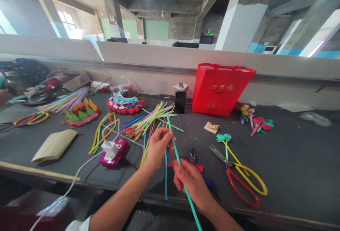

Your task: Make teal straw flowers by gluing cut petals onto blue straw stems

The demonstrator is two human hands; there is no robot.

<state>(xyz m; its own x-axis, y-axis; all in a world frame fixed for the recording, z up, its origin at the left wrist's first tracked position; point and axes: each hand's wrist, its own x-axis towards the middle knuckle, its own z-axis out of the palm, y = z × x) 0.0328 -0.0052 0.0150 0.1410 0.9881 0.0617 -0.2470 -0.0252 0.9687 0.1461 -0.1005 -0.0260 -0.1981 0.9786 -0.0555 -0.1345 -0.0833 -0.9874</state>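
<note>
A long teal pipe cleaner (190, 199) runs slantwise through both hands above the dark table. My left hand (159, 146) is closed, pinching it near its upper end between thumb and fingers. Lower down, my right hand (190, 179) is also closed around the same strip. Just beyond the left hand lies a loose pile of coloured pipe cleaners (148, 119). Scissors (240, 174) with one red and one yellow handle rest to the right of my right hand, blades partly apart. A teal pipe-cleaner flower (223, 138) lies by their blades.
A red bag (221, 91) stands against the back ledge beside a dark phone (180, 101). On the left are a purple power strip (113, 153) with a white charger and cable, a folded paper (55, 145), and a second pair of scissors (32, 118).
</note>
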